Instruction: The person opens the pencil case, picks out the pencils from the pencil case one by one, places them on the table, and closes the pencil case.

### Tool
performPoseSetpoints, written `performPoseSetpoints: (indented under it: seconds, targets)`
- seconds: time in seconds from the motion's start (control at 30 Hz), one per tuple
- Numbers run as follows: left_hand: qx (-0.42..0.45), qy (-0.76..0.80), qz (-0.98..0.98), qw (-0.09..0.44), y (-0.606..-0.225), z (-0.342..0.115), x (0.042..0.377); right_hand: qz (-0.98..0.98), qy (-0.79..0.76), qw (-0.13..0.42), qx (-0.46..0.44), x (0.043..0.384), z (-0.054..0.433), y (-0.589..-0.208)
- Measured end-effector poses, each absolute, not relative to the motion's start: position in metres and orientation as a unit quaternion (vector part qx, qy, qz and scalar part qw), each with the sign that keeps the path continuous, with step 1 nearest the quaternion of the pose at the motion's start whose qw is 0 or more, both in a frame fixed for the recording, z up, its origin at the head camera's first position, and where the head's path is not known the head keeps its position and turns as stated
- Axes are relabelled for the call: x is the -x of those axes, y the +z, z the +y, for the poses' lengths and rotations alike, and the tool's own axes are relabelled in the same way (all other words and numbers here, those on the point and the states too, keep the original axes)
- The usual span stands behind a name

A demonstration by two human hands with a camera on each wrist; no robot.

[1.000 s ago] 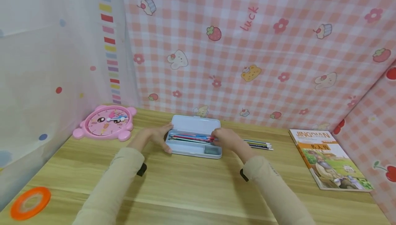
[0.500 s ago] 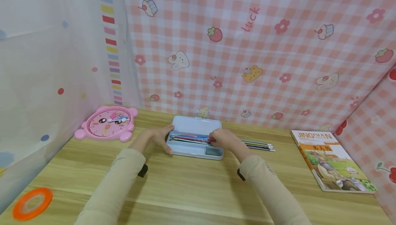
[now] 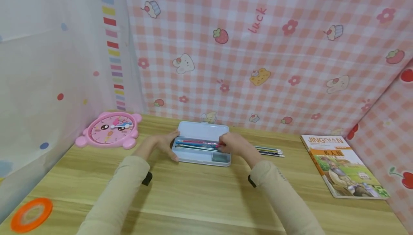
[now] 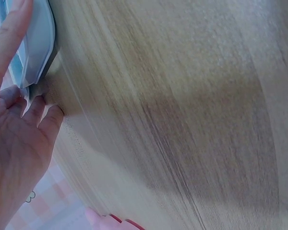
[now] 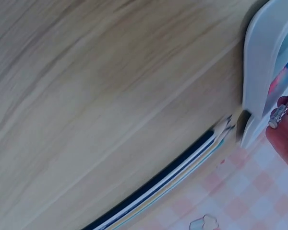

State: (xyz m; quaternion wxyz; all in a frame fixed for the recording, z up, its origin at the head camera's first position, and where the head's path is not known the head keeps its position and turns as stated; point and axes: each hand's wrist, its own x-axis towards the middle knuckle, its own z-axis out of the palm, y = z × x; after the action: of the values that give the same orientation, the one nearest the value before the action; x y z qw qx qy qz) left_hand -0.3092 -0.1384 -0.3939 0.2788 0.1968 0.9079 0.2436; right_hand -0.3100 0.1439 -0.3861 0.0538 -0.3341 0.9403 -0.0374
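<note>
A pale blue pencil case [image 3: 196, 157] lies with its lid [image 3: 204, 130] raised at the back. Several pencils [image 3: 196, 145], red, blue and dark green, lie lengthwise in it. My left hand [image 3: 163, 145] spans the case's left end, thumb at the front corner and fingers toward the back. The left wrist view shows its fingertips against the case's end. Over the case's right half, my right hand [image 3: 234, 144] pinches a pencil; its metal ferrule and eraser end [image 5: 278, 116] poke out between the fingertips. The rest of that pencil is hidden by the hand.
More pencils [image 3: 270, 151] lie on the wooden table [image 3: 200, 199] just right of the case. A pink clock [image 3: 111, 130] is at the left, an orange ring [image 3: 31, 215] at the front left, and a book [image 3: 343, 167] at the right. Patterned cloth walls stand behind.
The pencils in the case have shifted: a red one now lies at the back, with blue ones in front. My right hand has stayed nearly in place; the left hand still holds the end.
</note>
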Motion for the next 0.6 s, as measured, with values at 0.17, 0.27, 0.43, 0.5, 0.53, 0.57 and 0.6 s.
performPoseSetpoints:
  seconds: [0.17, 0.27, 0.43, 0.5, 0.53, 0.57, 0.6]
  targets:
    - [-0.196, 0.245, 0.908, 0.279, -0.393, -0.138, 0.308, 0.941, -0.023, 0.033, 0.335, 0.307, 0.159, -0.382]
    - [-0.195, 0.245, 0.908, 0.28, -0.393, -0.138, 0.308, 0.942, -0.015, 0.019, 0.335, 0.305, 0.171, -0.38]
    - [-0.195, 0.245, 0.907, 0.28, -0.393, -0.138, 0.308, 0.943, -0.01, -0.003, 0.332, 0.301, 0.193, -0.378]
    - [-0.197, 0.243, 0.908, 0.279, -0.394, -0.138, 0.31, 0.944, -0.006, -0.009, 0.33, 0.3, 0.202, -0.377]
    - [-0.197, 0.241, 0.908, 0.279, -0.394, -0.138, 0.31, 0.945, -0.003, -0.009, 0.327, 0.299, 0.207, -0.377]
    - [-0.197, 0.24, 0.909, 0.279, -0.395, -0.138, 0.31, 0.947, -0.001, -0.005, 0.323, 0.299, 0.211, -0.377]
    - [-0.196, 0.239, 0.909, 0.28, -0.395, -0.138, 0.311, 0.948, 0.003, -0.001, 0.32, 0.298, 0.215, -0.377]
